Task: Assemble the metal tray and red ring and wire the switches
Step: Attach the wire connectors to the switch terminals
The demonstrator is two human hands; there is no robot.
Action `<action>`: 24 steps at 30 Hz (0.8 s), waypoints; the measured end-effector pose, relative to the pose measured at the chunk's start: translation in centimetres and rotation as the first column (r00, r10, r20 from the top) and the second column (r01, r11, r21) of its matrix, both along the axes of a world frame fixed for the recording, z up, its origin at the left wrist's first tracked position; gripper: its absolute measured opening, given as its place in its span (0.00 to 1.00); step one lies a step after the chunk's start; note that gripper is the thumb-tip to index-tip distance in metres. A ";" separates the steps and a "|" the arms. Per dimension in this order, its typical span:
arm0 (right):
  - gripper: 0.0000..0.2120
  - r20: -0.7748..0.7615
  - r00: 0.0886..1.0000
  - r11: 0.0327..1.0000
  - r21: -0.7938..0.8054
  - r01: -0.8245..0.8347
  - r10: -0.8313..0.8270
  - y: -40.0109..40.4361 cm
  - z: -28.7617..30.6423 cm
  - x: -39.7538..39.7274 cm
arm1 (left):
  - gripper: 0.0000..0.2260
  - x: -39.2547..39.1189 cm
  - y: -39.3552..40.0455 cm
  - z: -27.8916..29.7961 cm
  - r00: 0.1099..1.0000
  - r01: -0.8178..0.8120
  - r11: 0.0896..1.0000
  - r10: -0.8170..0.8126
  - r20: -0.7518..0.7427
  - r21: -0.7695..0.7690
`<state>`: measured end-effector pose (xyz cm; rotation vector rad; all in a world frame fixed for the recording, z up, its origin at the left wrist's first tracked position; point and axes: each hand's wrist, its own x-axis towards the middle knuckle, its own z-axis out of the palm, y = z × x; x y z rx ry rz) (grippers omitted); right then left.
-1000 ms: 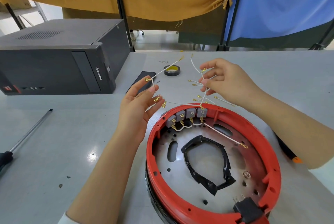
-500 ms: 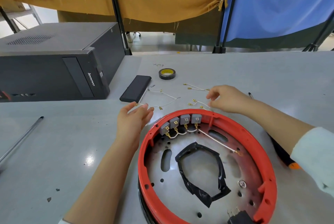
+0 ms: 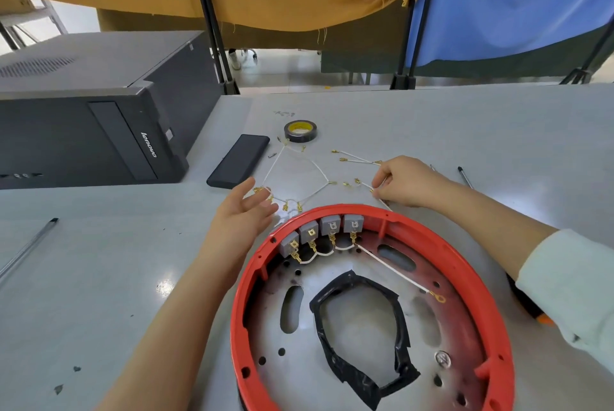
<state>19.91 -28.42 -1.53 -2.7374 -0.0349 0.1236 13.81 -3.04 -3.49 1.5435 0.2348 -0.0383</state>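
The red ring sits around the metal tray at the near edge of the bench, four grey switches along its far rim. Beyond it, the left hand lies loosely spread beside loose white wires, while the right hand pinches one wire.

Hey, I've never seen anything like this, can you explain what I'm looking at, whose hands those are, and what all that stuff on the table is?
This is one view from a camera worn on a person's head, looking down at their own bare hands over a grey table. In front sits a red ring around a metal tray, with four grey switches linked by short white wires. Loose white wires with gold ends lie behind it. The right hand pinches one wire; the left hand is open beside them. A tape roll, a dark flat case and a computer tower sit further back.
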 end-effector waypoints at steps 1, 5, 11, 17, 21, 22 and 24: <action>0.06 0.006 1.000 1.000 -0.005 0.001 -0.001 -0.1 0.0 0.0 | 0.23 0.0 0.0 0.0 1.000 -0.009 1.000 0.009 0.003 -0.015; 0.06 0.012 1.000 1.000 0.004 0.009 -0.009 -0.5 -0.1 0.2 | 0.22 0.0 0.2 0.0 0.999 -0.032 0.997 0.033 0.005 -0.071; 0.07 0.023 1.000 0.998 0.061 -0.010 0.009 -0.8 0.1 0.1 | 0.24 0.4 0.4 -0.6 0.999 -0.045 0.998 0.044 -0.024 -0.039; 0.05 0.059 0.997 0.960 0.275 -0.059 0.044 -0.7 1.2 -0.8 | 0.25 0.2 0.4 -0.6 0.996 -0.090 0.910 0.074 0.054 0.405; 0.04 0.187 0.981 0.934 0.338 -0.119 0.057 0.0 3.0 -2.9 | 0.18 -0.5 1.0 0.2 0.992 -0.109 0.722 0.041 0.116 0.684; 0.04 0.221 0.973 0.929 0.345 -0.136 0.061 0.3 3.6 -3.5 | 0.16 -0.8 1.2 0.5 0.992 -0.119 0.702 0.047 0.120 0.702; 0.04 0.275 0.958 0.919 0.353 -0.176 0.078 0.9 4.7 -5.1 | 0.11 -1.5 1.4 1.7 0.987 -0.139 0.718 0.046 0.152 0.682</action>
